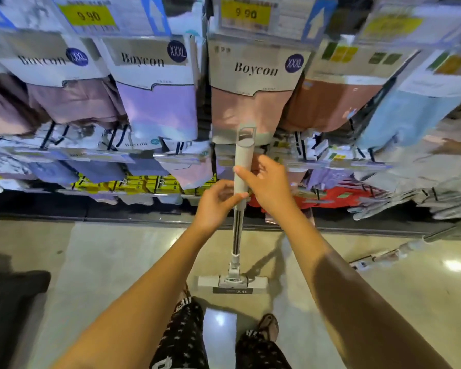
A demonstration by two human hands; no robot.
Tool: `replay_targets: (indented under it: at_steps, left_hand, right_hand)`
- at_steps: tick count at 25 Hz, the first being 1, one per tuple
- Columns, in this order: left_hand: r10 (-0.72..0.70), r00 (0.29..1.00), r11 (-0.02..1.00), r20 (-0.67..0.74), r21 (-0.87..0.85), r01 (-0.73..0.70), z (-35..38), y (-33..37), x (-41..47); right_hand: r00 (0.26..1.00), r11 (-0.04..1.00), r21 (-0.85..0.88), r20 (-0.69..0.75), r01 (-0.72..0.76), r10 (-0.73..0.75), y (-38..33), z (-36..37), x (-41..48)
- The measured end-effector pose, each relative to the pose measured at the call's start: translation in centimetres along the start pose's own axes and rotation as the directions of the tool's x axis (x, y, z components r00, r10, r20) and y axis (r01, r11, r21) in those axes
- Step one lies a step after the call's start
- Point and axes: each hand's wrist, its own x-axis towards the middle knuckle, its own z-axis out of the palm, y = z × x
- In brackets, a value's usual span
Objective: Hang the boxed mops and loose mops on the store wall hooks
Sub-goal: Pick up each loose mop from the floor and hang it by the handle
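The loose mop, a pale grey-white plastic stick mop (242, 166) with a flat rectangular head, stands upright on the glossy beige tiled floor (112, 262), directly in front of the person. Its flat head (232, 282) rests on the floor just ahead of the person's feet, with a dark label strip along its near edge. The thick upper handle tube ends in a hanging loop (246, 134), which sits level with the lower edge of a hanging pink garment pack (253, 97) printed "Boycon XXXL". Whether the loop touches any hook cannot be determined.

The left hand (218, 203) grips the handle where the thick tube narrows to the thinner striped shaft. Its fingers are curled around the tube and the thumb lies across the front of it. The right hand (266, 185) holds the handle just above the left hand. Its thumb is pressed across the front of the tube, the index finger is raised and slightly spread, and the other fingers wrap behind the tube. The two hands are close together and nearly touching.

The store wall display (149, 107) behind the mop carries rows of packaged garments in purple, pink, brown and blue, below yellow price tags (246, 13) reading "9 90".
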Motion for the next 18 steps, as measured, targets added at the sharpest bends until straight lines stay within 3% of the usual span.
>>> replay_targets:
  at_steps: [5,10,15,18]
  left_hand:
    - [0.015,1.000,1.000,-0.022,0.004,-0.015,1.0,-0.7,-6.2]
    - [0.026,0.986,0.999,-0.165,-0.038,-0.032,3.6,-0.2,-13.3]
    - [0.088,0.976,0.993,-0.199,-0.061,-0.102,5.3,1.3,-18.3]
    - [0.149,0.985,0.983,-0.088,-0.093,-0.157,4.9,2.7,-20.4]
  right_hand:
    - [0.997,1.000,0.022,0.077,0.007,-0.009,-0.3,-1.8,-6.3]
    - [0.972,0.998,0.021,0.225,0.060,-0.064,-0.6,-3.6,-11.8]
    - [0.982,0.995,0.034,0.163,0.091,-0.095,-2.1,-4.7,-17.1]
    - [0.991,0.991,-0.023,0.038,0.131,-0.131,-3.6,-4.8,-20.9]
